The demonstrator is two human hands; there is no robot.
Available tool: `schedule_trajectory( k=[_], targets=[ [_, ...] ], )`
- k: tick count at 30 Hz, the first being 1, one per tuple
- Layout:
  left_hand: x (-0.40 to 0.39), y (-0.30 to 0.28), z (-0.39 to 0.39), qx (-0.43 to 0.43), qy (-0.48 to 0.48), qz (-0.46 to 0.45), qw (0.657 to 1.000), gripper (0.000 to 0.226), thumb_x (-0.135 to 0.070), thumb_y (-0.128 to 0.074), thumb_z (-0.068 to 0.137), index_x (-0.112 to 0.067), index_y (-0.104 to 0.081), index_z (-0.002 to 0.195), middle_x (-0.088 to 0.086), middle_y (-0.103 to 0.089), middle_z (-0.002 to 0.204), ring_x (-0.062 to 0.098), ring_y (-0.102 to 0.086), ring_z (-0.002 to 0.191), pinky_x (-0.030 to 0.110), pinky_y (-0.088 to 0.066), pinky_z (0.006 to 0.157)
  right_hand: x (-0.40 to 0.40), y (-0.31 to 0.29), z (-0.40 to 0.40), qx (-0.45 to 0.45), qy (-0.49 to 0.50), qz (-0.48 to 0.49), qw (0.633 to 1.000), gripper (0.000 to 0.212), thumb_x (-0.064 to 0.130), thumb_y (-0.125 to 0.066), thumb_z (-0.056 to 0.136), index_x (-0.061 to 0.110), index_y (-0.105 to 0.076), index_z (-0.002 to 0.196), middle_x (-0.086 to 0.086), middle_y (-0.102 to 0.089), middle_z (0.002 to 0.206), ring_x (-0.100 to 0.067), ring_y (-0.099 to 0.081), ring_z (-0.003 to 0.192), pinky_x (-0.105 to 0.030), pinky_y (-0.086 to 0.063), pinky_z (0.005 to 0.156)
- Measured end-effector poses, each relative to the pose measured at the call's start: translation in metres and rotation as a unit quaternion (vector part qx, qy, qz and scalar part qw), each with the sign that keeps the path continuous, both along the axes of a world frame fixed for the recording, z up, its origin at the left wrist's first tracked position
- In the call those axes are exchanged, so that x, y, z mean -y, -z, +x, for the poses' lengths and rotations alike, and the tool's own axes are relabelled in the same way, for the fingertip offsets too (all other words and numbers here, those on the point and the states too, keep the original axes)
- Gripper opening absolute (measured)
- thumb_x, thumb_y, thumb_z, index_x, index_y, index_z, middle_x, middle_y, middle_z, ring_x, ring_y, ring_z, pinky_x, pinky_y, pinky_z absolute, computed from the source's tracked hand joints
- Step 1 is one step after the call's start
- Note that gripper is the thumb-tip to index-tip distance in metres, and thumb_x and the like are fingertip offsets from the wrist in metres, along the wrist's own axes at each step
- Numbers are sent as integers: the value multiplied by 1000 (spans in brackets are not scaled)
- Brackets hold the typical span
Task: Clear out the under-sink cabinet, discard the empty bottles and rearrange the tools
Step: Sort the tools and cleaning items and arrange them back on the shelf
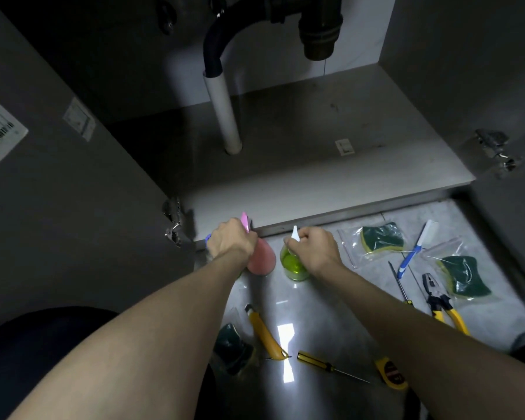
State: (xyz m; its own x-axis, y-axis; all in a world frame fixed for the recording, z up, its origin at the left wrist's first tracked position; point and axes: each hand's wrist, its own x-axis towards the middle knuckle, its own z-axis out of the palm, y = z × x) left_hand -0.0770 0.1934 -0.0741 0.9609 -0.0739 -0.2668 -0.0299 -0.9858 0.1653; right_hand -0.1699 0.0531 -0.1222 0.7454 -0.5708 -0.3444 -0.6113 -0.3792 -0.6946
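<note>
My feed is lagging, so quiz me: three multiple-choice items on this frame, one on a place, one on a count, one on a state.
1. Where are the pliers?
A. inside the cabinet
B. on the floor at right
C. in a hand

2. How many bagged sponges lie right of the green bottle?
A. two
B. four
C. none

3. What is the left hand doing?
A. resting open
B. holding a knife
C. gripping the pink bottle

Answers:
1 B, they lie on the tiles.
2 A, two bags show there.
3 C, its fingers wrap the bottle's top.
</note>
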Motion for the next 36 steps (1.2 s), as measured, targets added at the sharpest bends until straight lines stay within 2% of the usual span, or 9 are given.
schedule_trajectory(
  k=[3,6,12,19,22,26,31,33,36],
  targets=[
    [-4,-7,-2,50,-14,-33,998,41,-51,-47,92,-17,-67,103,11,-69,109,34,-62,106,35,-46,78,-2,2,23,12,-10,13,1000,28,43,-72,86,19,-65,73,3,-64,70,-27,-62,79,-29,-41,65],
    [-20,-14,4,147,6,-44,988,25,-35,-53,90,-17,-63,106,8,-60,115,29,-50,116,39,-46,82,-5,8,39,18,-28,13,999,23,40,-70,88,17,-73,90,-3,-71,84,-29,-64,87,-29,-43,67],
    [-46,1,0,-25,-32,3,999,41,-30,-56,92,-18,-54,131,11,-42,137,33,-41,128,43,-44,96,-9,17,50,39,-25,35,998,24,36,-66,92,13,-73,93,-4,-66,79,-29,-61,83,-29,-39,66],
    [-55,10,-2,-28,-96,-8,995,31,-20,-62,92,-15,-62,122,15,-43,131,38,-56,112,40,-49,92,-9,19,48,54,-14,131,990,28,31,-66,91,17,-68,116,-4,-73,106,-25,-66,102,-37,-54,92],
    [-53,3,-1,-48,-113,-3,992,37,-21,-68,87,-8,-64,121,17,-47,131,39,-56,115,39,-49,94,1,17,31,38,0,131,991,25,33,-67,91,19,-69,111,-2,-73,108,-23,-65,103,-34,-52,93],
    [-40,-11,-13,-104,-81,-18,991,34,-27,-74,81,-6,-68,107,17,-66,112,34,-68,99,37,-59,87,18,20,-4,-25,-25,89,995,16,27,-57,91,21,-66,81,-2,-73,96,-27,-68,98,-27,-50,81],
    [-10,-29,-38,-168,-7,-61,984,29,-27,-78,73,-10,-68,95,15,-71,91,32,-73,80,41,-63,70,33,30,-51,-113,-110,68,985,12,24,-66,83,19,-70,92,-1,-72,104,-22,-68,98,-32,-55,91],
    [3,-31,-48,-198,33,-85,976,27,-22,-78,73,-8,-65,91,18,-71,90,36,-73,79,46,-63,69,33,33,-64,-132,-152,90,975,28,23,-79,77,22,-68,102,0,-70,107,-19,-67,95,-32,-56,91],
    [10,-26,-53,-213,36,-147,965,21,-15,-78,78,-7,-58,79,23,-71,83,37,-72,73,50,-62,72,25,32,-69,-107,-247,68,961,81,38,-90,68,24,-52,138,2,-57,124,-16,-58,110,-36,-50,102]
  ],
)
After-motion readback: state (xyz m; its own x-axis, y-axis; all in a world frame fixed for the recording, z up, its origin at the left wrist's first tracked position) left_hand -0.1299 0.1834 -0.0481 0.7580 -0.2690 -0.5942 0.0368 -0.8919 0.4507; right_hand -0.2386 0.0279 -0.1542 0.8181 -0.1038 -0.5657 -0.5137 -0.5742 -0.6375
